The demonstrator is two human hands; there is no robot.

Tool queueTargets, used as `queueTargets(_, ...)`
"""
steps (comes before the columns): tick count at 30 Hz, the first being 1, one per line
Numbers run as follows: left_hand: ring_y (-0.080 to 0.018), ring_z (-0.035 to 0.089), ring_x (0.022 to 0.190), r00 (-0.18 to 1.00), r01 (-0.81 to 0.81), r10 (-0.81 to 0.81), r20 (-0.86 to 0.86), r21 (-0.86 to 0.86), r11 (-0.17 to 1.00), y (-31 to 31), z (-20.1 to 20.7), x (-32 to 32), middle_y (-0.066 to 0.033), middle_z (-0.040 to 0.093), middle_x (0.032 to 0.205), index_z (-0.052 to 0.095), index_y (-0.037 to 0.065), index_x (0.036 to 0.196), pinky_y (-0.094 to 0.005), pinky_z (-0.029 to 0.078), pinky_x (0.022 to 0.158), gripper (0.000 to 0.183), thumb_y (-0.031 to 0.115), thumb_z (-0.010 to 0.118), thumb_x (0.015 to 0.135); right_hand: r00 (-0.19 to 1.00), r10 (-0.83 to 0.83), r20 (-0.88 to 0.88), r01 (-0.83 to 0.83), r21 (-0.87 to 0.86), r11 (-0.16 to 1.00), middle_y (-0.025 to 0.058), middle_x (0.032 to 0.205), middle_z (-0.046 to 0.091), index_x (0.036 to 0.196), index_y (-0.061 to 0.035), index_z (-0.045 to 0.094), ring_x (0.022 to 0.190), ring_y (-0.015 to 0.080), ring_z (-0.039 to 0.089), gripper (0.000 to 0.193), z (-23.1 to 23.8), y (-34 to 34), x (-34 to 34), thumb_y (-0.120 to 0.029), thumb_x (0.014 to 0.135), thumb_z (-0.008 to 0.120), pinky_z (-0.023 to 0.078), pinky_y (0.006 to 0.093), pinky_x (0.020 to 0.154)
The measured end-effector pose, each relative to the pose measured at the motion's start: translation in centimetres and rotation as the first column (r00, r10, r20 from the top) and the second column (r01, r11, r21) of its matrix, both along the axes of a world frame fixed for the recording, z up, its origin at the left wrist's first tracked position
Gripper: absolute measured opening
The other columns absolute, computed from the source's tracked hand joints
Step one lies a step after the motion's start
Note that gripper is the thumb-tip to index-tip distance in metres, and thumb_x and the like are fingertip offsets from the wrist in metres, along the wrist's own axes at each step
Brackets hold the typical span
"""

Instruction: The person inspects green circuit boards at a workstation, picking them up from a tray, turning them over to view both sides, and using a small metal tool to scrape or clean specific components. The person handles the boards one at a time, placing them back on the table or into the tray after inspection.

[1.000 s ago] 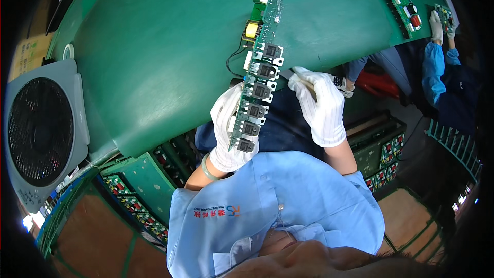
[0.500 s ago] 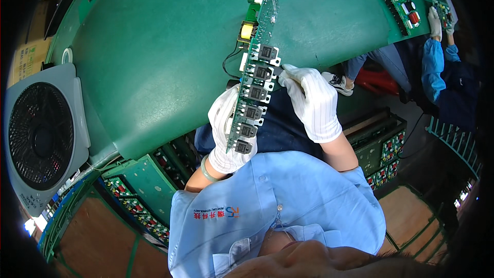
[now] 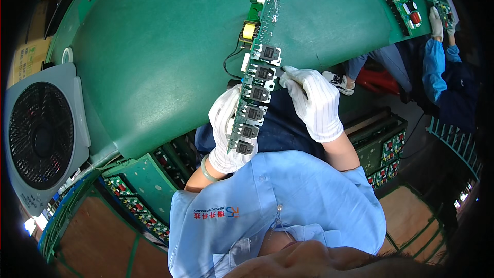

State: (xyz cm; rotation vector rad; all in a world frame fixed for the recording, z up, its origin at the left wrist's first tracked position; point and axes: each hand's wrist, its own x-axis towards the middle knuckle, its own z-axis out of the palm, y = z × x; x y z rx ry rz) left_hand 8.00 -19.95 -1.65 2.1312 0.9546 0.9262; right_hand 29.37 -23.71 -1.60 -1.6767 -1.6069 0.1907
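Six squarish black components with pale metal tabs [image 3: 259, 93] stand in a row along the lower stretch of a long green circuit board [image 3: 250, 70], held up on edge in front of the person, not laid down. From the head view, the left hand [image 3: 225, 123], in a white striped glove, grips the board's lower end. The right hand [image 3: 310, 98], gloved alike, has its fingers drawn together just beside the row; I can't tell whether a small piece sits between the fingertips.

As far as I can judge, the work on this board is partway: all six components are in place, as is a yellow-wrapped coil [image 3: 249, 31] higher up. What remains I can't tell.

The near edge of the green-topped bench [image 3: 154, 72] passes behind the hands, so the board's upper end leans over the bench and its lower end over the navy trousers [image 3: 280, 123]. A wide stretch of green surface lies between the board and a grey box fan [image 3: 43, 133]. Green crates [image 3: 141, 172] flank the person below the bench edge, limiting room for the elbows. Another person's gloved hands [image 3: 436, 22] work well apart, at far right.
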Motion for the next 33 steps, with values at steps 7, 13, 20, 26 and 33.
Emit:
queueTargets(7,-0.0383,0.058,0.121,1.0,-0.023,0.023,0.021,0.024,0.999,-0.2,-0.51,-0.09,-0.0222,0.062,0.132,0.055,-0.009,0.137,-0.047,0.047,0.105,0.054,0.026,0.059,0.095,1.0,-0.022,0.013,0.022,-0.015,1.0,0.0105,0.093,0.076,0.096,-0.0022,0.069,0.078,0.0262,0.074,0.014,-0.15,-0.02,-0.06,0.002,0.085,0.077,0.057,0.0328,0.068)
queueTargets(13,-0.0392,0.058,0.122,0.999,-0.007,0.005,0.048,0.032,0.999,-0.18,-0.41,-0.01,-0.0229,0.062,0.133,0.056,-0.009,0.136,-0.0475,0.046,0.106,0.052,0.023,0.059,0.095,0.999,-0.028,0.019,0.029,-0.021,0.999,0.0104,0.094,0.076,0.096,-0.0028,0.07,0.079,0.0263,0.074,0.014,-0.06,-0.05,0.07,0.001,0.084,0.077,0.057,0.0331,0.068)
queueTargets(20,-0.0402,0.062,0.116,0.999,0.031,-0.03,0.043,-0.039,0.999,0.2,-0.42,-0.13,-0.024,0.063,0.131,0.056,-0.009,0.135,-0.0476,0.049,0.102,0.053,0.024,0.06,0.094,0.999,-0.02,0.035,0.021,-0.027,0.999,0.0106,0.095,0.077,0.096,-0.003,0.069,0.08,0.0264,0.074,0.014,-0.09,-0.01,0.3,-0.001,0.084,0.078,0.057,0.0336,0.069)
queueTargets(26,-0.0404,0.063,0.113,1.0,-0.028,0.028,-0.001,0.041,0.999,-0.07,-0.3,0.0,-0.0242,0.065,0.127,0.056,-0.009,0.135,-0.0477,0.05,0.1,0.055,0.024,0.061,0.092,0.999,-0.016,0.034,0.016,-0.015,1.0,0.0104,0.095,0.077,0.096,-0.0033,0.07,0.08,0.0261,0.074,0.015,-0.2,-0.07,0.38,-0.001,0.084,0.078,0.057,0.0333,0.069)
queueTargets(33,-0.0393,0.068,0.103,0.998,0.004,-0.006,0.063,0.02,1.0,0.39,-0.1,0.3,-0.0243,0.068,0.12,0.06,-0.011,0.13,-0.0454,0.054,0.092,0.056,0.03,0.06,0.092,0.999,-0.009,0.045,0.009,0.003,1.0,0.0095,0.095,0.077,0.097,-0.0027,0.07,0.08,0.0256,0.075,0.016,-0.32,-0.02,0.5,0.001,0.082,0.077,0.057,0.0324,0.07)
